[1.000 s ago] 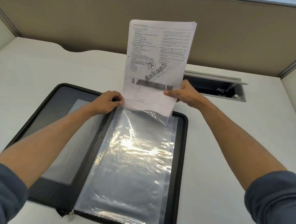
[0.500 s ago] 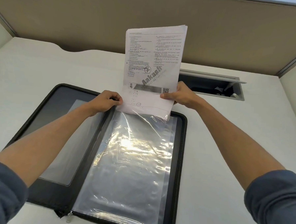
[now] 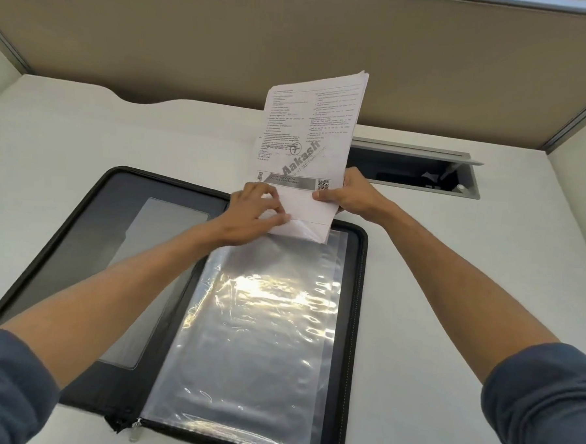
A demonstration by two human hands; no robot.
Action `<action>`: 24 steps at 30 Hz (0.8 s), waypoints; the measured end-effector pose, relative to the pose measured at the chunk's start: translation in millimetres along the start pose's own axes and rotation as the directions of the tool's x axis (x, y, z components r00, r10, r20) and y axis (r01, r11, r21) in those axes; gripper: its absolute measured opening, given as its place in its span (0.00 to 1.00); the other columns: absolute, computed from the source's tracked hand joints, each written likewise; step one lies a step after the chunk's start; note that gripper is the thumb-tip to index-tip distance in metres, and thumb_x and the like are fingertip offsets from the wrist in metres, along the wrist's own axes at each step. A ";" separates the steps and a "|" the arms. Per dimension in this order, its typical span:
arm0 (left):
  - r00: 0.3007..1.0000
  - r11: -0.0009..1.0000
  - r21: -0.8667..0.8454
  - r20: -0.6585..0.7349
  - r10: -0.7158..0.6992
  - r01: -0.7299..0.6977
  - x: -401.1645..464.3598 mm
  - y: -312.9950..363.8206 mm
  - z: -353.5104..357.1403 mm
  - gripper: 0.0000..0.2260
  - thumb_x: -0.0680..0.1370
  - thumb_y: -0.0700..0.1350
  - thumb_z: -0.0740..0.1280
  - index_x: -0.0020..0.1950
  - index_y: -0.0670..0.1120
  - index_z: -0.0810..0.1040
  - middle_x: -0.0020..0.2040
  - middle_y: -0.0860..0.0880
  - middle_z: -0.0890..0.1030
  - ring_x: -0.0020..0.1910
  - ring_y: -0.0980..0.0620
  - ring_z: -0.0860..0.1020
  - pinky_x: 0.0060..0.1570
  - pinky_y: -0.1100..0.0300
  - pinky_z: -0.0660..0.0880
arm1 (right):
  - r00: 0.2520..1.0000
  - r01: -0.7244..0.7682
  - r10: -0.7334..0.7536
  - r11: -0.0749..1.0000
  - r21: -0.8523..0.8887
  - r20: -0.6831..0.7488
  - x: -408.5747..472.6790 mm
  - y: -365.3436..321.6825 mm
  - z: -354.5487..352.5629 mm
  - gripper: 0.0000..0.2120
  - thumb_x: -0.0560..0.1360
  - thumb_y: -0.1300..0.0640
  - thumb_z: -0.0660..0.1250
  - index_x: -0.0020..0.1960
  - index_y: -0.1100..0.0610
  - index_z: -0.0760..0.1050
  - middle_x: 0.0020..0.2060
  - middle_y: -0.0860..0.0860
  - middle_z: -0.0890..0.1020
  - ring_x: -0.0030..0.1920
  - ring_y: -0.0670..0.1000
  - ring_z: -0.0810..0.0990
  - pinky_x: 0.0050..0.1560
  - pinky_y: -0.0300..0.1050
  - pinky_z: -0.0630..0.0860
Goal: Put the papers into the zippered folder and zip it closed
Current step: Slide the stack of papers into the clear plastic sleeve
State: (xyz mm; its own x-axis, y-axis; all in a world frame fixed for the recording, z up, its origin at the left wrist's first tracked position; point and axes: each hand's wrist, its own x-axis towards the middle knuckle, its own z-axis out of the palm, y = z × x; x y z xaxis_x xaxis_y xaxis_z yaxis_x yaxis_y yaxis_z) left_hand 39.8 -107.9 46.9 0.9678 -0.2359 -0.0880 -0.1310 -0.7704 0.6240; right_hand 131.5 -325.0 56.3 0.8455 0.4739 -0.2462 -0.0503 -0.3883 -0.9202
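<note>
Now both hands meet at the sleeve mouth — right hand (image 3: 350, 199) pinches the papers (image 3: 309, 144) upright, long axis vertical, lower edge entering the clear sleeve (image 3: 262, 322); left hand (image 3: 256, 213) pinches the film's lip on the open zippered folder (image 3: 361, 293), flat on the bench (image 3: 450, 298).

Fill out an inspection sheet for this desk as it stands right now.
Surface: white desk, bare around the folder.
Job's things: zippered folder lies open, unzipped; papers upright, lower edge at the top of the clear sleeve.
Clutter: nothing seen.
Grippers: left hand at the sleeve mouth and papers; right hand grips the papers.
Cables: none clear; open cable tray holds indistinct items.
Surroundings: beige partition.
</note>
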 end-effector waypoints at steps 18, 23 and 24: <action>0.984 0.970 -0.212 -0.157 0.086 -0.118 -0.6 41.3 17.4 0.11 0.74 0.51 0.60 0.49 0.50 0.79 0.50 0.56 0.76 0.54 0.63 0.69 0.63 0.57 0.57 | 0.992 0.039 -0.029 0.996 0.078 -0.125 2.0 -7.4 -20.7 0.16 0.73 0.64 0.71 0.60 0.59 0.78 0.51 0.51 0.84 0.46 0.47 0.84 0.35 0.38 0.79; 0.973 0.995 -0.029 -0.210 0.091 -0.100 -12.2 23.0 34.9 0.18 0.70 0.50 0.63 0.59 0.51 0.77 0.57 0.54 0.76 0.61 0.56 0.70 0.65 0.57 0.55 | 0.969 0.079 -0.043 0.987 0.140 -0.242 -4.1 -4.5 -30.4 0.17 0.73 0.64 0.71 0.61 0.59 0.77 0.52 0.50 0.83 0.46 0.45 0.84 0.36 0.38 0.80; 0.974 0.996 0.040 -0.207 0.092 -0.086 -12.0 18.4 39.8 0.20 0.71 0.53 0.62 0.62 0.50 0.75 0.61 0.53 0.75 0.65 0.53 0.69 0.66 0.56 0.54 | 0.965 0.082 -0.041 0.986 0.147 -0.260 -5.4 -3.6 -32.0 0.17 0.73 0.64 0.71 0.62 0.60 0.76 0.53 0.51 0.83 0.46 0.46 0.84 0.36 0.38 0.80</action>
State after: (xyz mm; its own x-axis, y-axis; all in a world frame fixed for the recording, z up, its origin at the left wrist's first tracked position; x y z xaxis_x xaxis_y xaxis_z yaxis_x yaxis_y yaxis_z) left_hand 17.2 -142.8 28.5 0.9750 -0.1783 0.1325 -0.2221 -0.7704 0.5977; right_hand 144.1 -351.4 70.6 0.9560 0.2677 -0.1202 -0.0583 -0.2282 -0.9719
